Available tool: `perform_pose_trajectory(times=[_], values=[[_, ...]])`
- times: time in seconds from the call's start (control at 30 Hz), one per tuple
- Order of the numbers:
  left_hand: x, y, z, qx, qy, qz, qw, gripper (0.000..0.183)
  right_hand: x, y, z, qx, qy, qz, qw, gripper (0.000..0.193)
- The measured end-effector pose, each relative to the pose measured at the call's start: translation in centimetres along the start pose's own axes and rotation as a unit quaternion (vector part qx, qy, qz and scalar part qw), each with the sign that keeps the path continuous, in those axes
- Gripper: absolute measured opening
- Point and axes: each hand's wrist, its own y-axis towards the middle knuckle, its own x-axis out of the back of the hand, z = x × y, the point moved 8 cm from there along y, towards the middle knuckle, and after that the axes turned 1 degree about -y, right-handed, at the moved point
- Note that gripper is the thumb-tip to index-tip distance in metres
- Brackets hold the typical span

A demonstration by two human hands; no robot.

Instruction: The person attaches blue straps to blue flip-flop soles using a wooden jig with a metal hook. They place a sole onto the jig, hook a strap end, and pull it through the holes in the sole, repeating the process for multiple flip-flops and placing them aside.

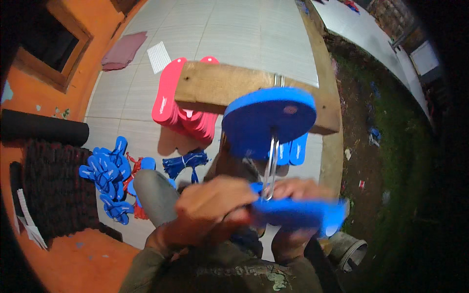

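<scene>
A blue flip-flop sole, blurred by motion, is held level close to my body. My right hand grips it, with fingers over its far edge and the wrist below. At its left end my left hand is closed, also blurred; what lies inside its fingers is hidden. Between my hands, the looped end of a thin metal rod meets the sole. This rod runs up to a thick blue sole-shaped pad against a wooden beam.
Pink soles are stacked under the beam's left end. Blue flip-flops lie heaped at the left, beside dark blue straps and red straps. More blue soles stand behind the rod. A black roll lies along the orange wall.
</scene>
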Motion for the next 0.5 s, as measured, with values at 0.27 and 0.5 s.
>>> perform_pose_trajectory(times=[0.27,0.5], values=[[0.2,-1.5,2.0,0.142,-0.096,-0.021,0.985,0.024,-0.6,-0.1,-0.8,-0.067,-0.018,-0.04,0.997,0.044],[-0.7,-4.2,0.1,-0.035,-0.149,0.005,0.988,0.025,-1.7,-3.0,1.4,0.152,0.032,0.107,0.982,0.02]])
